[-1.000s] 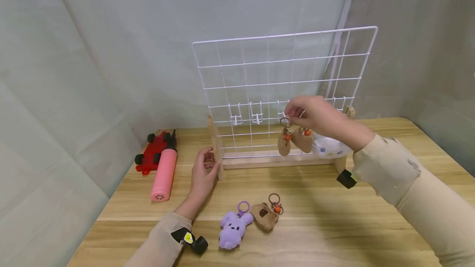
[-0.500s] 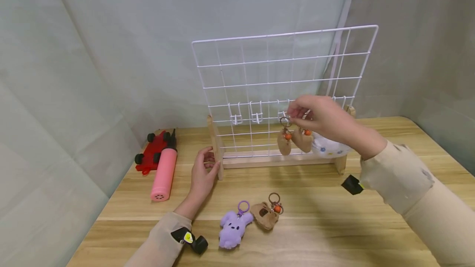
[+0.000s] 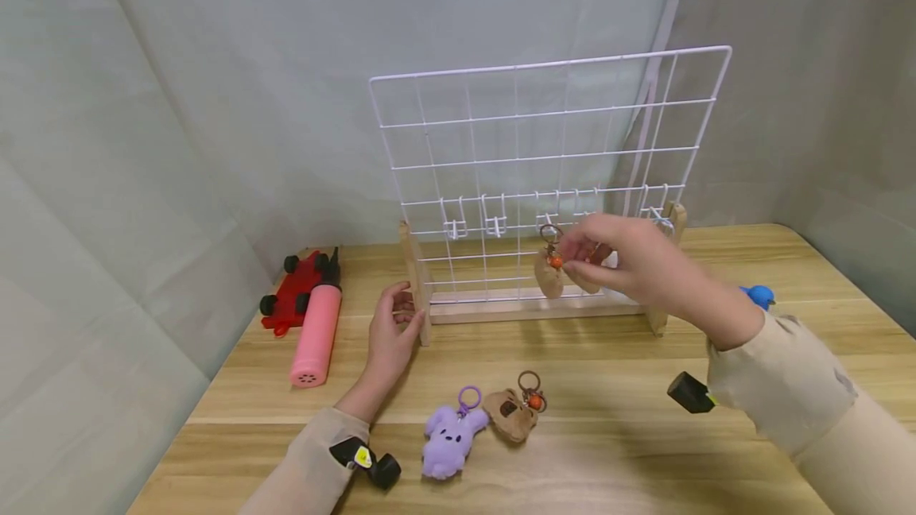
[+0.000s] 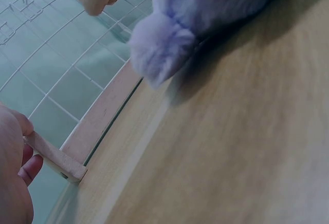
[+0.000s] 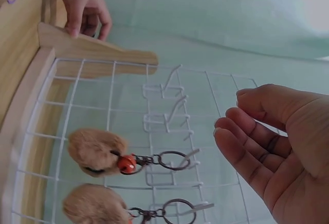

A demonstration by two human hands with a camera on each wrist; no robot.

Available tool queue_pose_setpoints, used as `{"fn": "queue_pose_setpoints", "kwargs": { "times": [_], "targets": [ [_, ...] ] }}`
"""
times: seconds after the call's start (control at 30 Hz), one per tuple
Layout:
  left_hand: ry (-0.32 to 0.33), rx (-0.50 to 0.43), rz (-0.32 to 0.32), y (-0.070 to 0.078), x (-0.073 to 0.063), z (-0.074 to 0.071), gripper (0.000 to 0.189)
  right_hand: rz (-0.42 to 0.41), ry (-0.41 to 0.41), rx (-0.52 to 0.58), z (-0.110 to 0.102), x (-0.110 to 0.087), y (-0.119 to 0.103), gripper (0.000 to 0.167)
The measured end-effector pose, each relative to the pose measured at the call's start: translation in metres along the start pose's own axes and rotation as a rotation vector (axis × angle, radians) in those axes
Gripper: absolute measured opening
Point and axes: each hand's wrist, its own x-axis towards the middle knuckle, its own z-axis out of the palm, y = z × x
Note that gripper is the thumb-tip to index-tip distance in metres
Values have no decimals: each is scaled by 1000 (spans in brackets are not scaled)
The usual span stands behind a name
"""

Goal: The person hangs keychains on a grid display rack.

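Note:
A white wire grid rack with a wooden base (image 3: pixel 494 312) stands across the table. My left hand (image 3: pixel 392 336) holds its left wooden side post (image 3: pixel 415 276), thumb in front and fingers behind. Two brown plush keychains, one (image 5: pixel 95 152) above the other (image 5: pixel 95 206) in the right wrist view, hang by their rings from hooks on the grid. My right hand (image 5: pixel 277 147) is beside the rings, fingers loosely bent and holding nothing. From the head view this hand (image 3: pixel 637 265) partly covers the second keychain. Below lie a purple plush keychain (image 3: pixel 447 447) and a brown bear keychain (image 3: pixel 511 416).
Left of the rack lie a red toy car (image 3: pixel 292 292) and a pink cylinder (image 3: pixel 318 336) with a black top. Two hooks, one (image 3: pixel 454 227) left of the other (image 3: pixel 495 222), carry nothing. A small blue object (image 3: pixel 760 295) sits at the right, behind my forearm.
My right hand has come away from the keychain rings, moving down and to the right. The blue object has come into sight. My left hand stays on the post.

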Motion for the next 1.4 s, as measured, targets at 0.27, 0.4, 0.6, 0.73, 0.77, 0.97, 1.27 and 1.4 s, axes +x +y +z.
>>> {"fn": "queue_pose_setpoints", "kwargs": {
  "times": [0.27,0.4,0.6,0.73,0.77,0.97,1.27,1.4],
  "targets": [
    [-5,6,-6,1,0,0,47,-24,10,55,16,-17,0,22],
    [2,1,2,1,0,0,47,6,-23,80,26,-25,0,19],
    [8,-5,3,0,-1,0,47,-10,-42,143,39,-33,1,20],
    [1,-5,-10,0,0,-1,48,4,-50,183,46,-38,2,19],
    [0,-4,-13,0,0,-1,48,9,-58,192,49,-39,2,19],
    [-5,-11,-15,1,-1,0,47,32,-114,211,65,-49,7,16],
    [-1,-27,-14,0,-1,0,46,112,-232,250,88,-59,13,10],
    [-3,-17,-34,3,0,0,47,141,-272,255,96,-62,16,10]
  ]
}}
